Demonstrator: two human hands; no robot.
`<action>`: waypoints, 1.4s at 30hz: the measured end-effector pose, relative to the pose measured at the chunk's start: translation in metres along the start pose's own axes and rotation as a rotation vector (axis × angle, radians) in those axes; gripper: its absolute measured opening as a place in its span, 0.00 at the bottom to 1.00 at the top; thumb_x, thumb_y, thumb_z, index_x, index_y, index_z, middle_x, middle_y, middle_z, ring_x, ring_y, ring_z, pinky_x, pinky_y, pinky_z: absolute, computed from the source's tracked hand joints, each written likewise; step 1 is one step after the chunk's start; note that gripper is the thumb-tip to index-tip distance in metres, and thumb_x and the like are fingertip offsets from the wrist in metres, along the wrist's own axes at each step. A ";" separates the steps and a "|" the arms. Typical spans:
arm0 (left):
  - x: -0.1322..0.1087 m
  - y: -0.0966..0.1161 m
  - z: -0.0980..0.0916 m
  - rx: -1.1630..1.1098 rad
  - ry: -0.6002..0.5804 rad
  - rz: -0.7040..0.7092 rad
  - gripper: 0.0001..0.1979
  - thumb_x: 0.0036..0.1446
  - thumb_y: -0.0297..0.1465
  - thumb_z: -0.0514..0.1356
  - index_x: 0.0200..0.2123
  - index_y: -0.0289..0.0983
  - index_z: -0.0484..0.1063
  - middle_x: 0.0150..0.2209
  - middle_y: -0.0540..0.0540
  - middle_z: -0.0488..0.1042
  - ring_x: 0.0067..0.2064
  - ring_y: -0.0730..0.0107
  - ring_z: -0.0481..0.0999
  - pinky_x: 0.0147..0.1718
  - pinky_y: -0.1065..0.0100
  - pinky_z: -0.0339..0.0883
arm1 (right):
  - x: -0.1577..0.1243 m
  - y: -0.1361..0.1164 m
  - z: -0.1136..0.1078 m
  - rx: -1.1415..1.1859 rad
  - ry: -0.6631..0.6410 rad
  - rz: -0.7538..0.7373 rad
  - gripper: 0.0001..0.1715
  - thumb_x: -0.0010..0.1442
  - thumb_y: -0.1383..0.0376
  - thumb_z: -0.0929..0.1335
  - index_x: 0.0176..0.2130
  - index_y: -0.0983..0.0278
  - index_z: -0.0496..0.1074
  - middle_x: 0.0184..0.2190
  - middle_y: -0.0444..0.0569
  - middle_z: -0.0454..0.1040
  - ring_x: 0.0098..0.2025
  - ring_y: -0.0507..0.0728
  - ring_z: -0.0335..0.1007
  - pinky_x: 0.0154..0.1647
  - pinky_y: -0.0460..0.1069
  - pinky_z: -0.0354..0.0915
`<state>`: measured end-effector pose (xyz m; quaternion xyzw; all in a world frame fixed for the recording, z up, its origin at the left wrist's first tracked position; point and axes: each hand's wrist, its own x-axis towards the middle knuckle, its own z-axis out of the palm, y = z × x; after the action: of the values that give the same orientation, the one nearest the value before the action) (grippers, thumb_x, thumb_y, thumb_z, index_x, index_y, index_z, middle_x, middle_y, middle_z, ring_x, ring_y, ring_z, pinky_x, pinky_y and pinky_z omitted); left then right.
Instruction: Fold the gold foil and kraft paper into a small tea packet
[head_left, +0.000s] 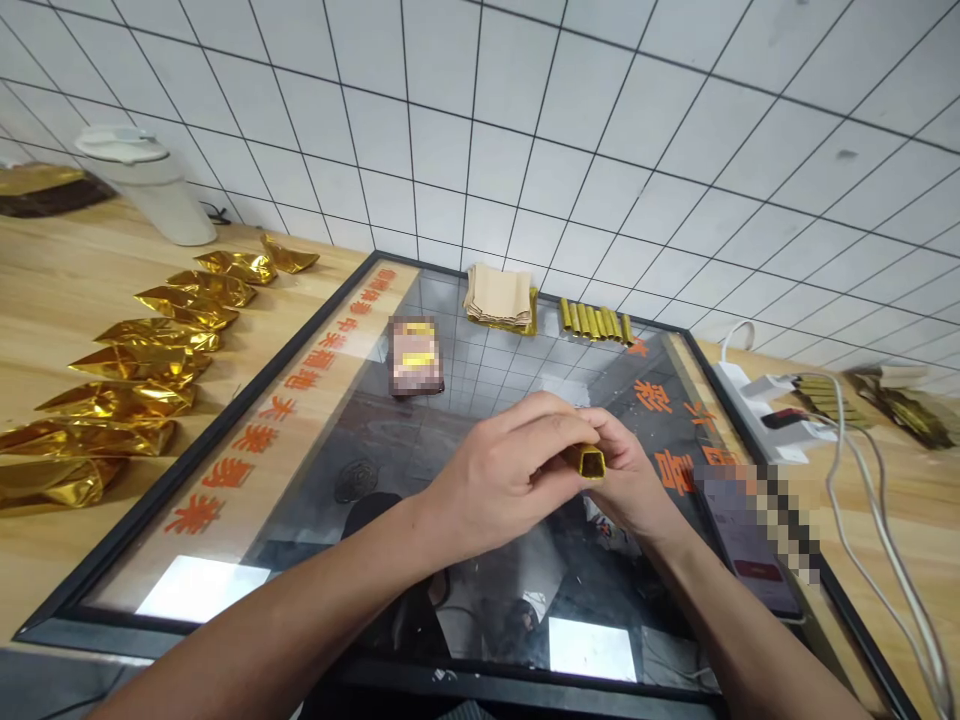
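Pieces of crumpled gold foil (142,365) lay in a row on the pale wooden table (67,270) at left. Above the black-framed glass panel (352,430), the left hand (499,478) and right hand (639,482) both pinched a small square-ended gold foil tube (592,461) between them, fingers closed.

Pale wooden desk (67,290) against tiled wall. Flat on it, centre: black-framed glass panel (375,440), orange characters along both side borders. On desk left of panel: row of gold foil packets (142,365), white lidded container (154,190) beyond. On glass, far edge: stack of tan sheets (497,297), row of gold tubes (595,322) just beside; blurred small pack (415,356) nearer. On right border: phone (750,545). On desk at right: white power strip (757,405), cables (862,520), more gold pieces (900,410).
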<state>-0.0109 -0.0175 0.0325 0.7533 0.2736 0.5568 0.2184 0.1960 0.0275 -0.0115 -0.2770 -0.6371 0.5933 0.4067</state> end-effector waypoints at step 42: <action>-0.007 0.002 0.000 0.051 0.004 -0.017 0.14 0.68 0.24 0.66 0.54 0.42 0.75 0.48 0.44 0.81 0.44 0.68 0.82 0.39 0.69 0.78 | 0.006 -0.016 -0.008 -0.179 -0.132 -0.073 0.18 0.66 0.48 0.78 0.45 0.59 0.82 0.38 0.46 0.78 0.40 0.57 0.74 0.43 0.52 0.72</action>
<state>-0.0124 -0.0231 0.0287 0.7551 0.2947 0.5492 0.2032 0.2015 0.0343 0.0055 -0.2490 -0.7226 0.5357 0.3589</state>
